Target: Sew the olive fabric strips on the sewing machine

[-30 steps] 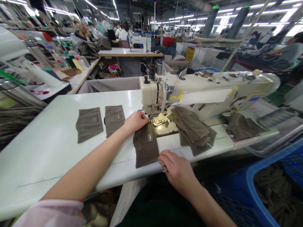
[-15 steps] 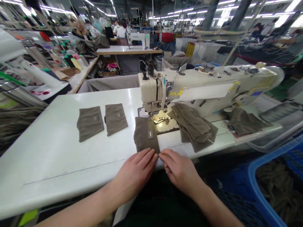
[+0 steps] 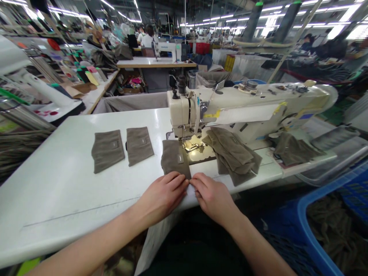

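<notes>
A brown-grey fabric piece (image 3: pixel 171 157) with a small label lies at the needle area of the sewing machine (image 3: pixel 184 115). Its near edge is under the fingers of my left hand (image 3: pixel 165 193), which are closed together on the cloth. My right hand (image 3: pixel 211 195) pinches the near right corner of the same piece, its fingertips almost meeting the left ones. The part of the cloth beneath the fingers is hidden. Right of the needle, a pile of similar fabric pieces (image 3: pixel 234 153) rests by the machine bed.
Two matching pieces, one far left (image 3: pixel 107 150) and one beside it (image 3: pixel 140 146), lie flat on the white table (image 3: pixel 71 195). More cloth (image 3: pixel 296 147) sits at the right end. A blue basket (image 3: pixel 301 214) of fabric stands at the lower right. Other workstations and people are behind.
Both hands and the near edge of the fabric piece have shifted slightly toward the machine. The whole view has also moved a little. Both hands keep hold of the cloth.
</notes>
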The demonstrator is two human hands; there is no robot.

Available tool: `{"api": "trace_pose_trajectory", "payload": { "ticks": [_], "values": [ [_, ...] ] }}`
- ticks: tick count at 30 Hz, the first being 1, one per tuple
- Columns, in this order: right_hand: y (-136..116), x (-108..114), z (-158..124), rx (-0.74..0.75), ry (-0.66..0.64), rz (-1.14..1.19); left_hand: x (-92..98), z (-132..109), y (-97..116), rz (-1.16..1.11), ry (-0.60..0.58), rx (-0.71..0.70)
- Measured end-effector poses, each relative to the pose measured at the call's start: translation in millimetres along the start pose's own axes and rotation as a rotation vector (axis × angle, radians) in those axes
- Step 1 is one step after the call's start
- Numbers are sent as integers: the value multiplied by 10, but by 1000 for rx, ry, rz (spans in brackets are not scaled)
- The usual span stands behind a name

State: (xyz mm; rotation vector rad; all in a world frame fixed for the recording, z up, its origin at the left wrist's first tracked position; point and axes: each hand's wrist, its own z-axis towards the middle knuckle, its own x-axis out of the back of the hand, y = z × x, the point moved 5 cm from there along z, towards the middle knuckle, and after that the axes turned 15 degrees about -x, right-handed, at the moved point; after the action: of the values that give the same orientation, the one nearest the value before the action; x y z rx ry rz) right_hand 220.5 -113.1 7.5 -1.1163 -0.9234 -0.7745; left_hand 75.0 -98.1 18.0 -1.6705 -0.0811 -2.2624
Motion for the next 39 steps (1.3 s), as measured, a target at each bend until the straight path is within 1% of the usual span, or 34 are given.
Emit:
{"api": "trace_pose_trajectory", "payload": {
  "ticks": [2,3,6,8,10,11,13,16,19,22,25,30,39],
  "values": [
    [20,33,12,9,48,14,-7,9,-48,-14,-16,2],
    [44,67,11,7,94,28,-12,13,-71,-20,-24,1],
    [179,249,-21,-33,305,72,-21,19,-134,-36,-40,4],
    [308,414,-64,-83,464,73,-22,24,-173,-47,-44,6],
    [450,580,-112,-147,594,42,-21,29,-210,-52,-42,9],
    [524,654,-136,-184,642,19,-21,32,-229,-50,-42,12],
    [676,776,-178,-258,693,-24,-21,40,-266,-41,-34,15],
    [908,870,-232,-353,683,-54,-37,51,-318,-30,-37,14],
    [1123,852,-263,-417,583,-40,-48,57,-371,-20,-37,15],
    [1260,783,-271,-437,477,8,-46,62,-425,-25,-37,16],
    [1298,757,-267,-438,461,32,-49,69,-482,-55,-45,15],
    [1277,799,-256,-440,518,33,-56,80,-584,-77,-36,16],
    [1323,842,-240,-433,541,60,-103,94,-749,-61,-73,34]
  ]
}}
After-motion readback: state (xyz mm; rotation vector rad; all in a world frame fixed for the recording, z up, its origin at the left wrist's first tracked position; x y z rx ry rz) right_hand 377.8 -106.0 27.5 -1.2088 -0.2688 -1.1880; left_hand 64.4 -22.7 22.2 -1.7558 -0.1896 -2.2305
